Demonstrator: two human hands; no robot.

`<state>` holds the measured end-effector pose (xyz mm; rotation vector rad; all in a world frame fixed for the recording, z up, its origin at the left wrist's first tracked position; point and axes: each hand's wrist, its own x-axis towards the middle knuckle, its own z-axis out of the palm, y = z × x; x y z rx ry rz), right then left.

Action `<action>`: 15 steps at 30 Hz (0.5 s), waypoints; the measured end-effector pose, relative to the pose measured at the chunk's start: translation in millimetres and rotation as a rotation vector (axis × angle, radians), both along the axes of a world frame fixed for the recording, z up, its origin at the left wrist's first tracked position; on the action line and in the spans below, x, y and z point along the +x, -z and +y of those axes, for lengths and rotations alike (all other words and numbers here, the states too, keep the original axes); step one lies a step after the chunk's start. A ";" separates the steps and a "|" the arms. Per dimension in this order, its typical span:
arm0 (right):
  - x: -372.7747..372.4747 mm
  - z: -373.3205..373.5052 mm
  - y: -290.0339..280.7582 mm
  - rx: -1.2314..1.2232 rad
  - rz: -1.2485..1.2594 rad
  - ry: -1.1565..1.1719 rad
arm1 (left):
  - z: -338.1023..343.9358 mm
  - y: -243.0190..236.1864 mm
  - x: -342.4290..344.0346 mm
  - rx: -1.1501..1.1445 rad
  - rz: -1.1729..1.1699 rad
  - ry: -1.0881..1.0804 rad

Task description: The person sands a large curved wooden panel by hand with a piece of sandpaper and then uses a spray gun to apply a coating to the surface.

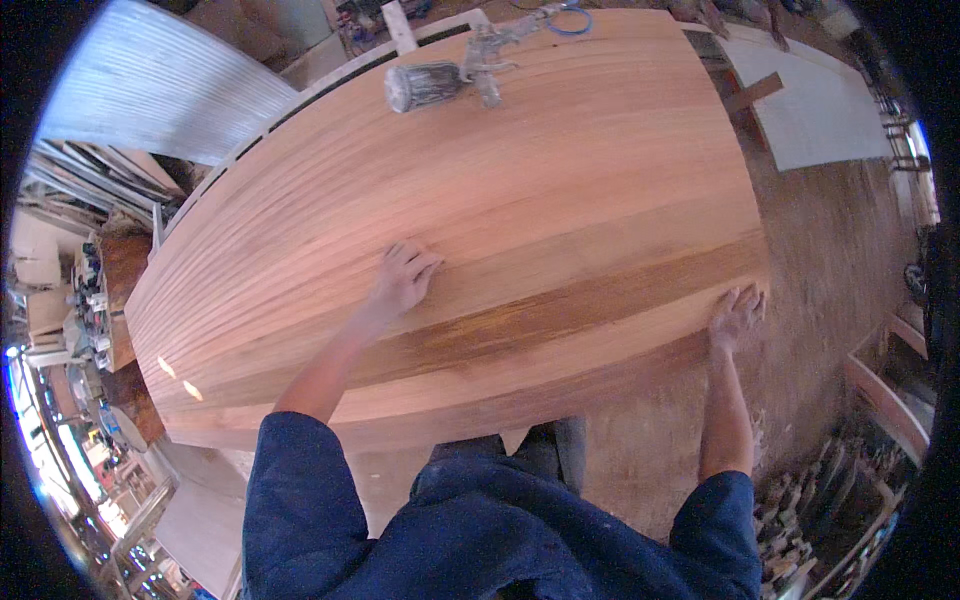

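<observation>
A wide panel of striped reddish-brown wood (580, 200) lies before me, with one darker, rougher band along its near part. My left hand (405, 278) rests on the wood left of the middle, fingers bent and close together; whether anything small is under them is hidden. At the panel's right edge, near the front corner, my right hand (737, 320) touches the wood with its fingers slightly apart, and no object shows in it. A spray gun (482, 68) with a grey, paint-smeared cup (425, 86) lies at the panel's far side, beyond both hands.
Behind the gun is a coiled blue hose (570, 22). A corrugated sheet (165, 80) leans at the far left, above stacked boards (90, 175). A pale panel (810, 100) lies at the far right. Wood offcuts (810, 505) are piled on the floor at the near right.
</observation>
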<state>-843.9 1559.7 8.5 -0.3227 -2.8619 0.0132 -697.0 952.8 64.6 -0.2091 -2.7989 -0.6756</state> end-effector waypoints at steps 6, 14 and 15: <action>4.0 1.3 8.4 0.157 0.388 -0.356 | 135.1 22.3 -114.1 0.161 -0.021 0.099; -7.4 -16.6 -28.2 -0.135 0.010 0.100 | 363.9 32.0 -302.1 0.122 0.034 0.181; -8.8 -23.2 -31.8 -0.174 -0.013 0.094 | 383.1 38.9 -326.9 0.108 0.040 0.181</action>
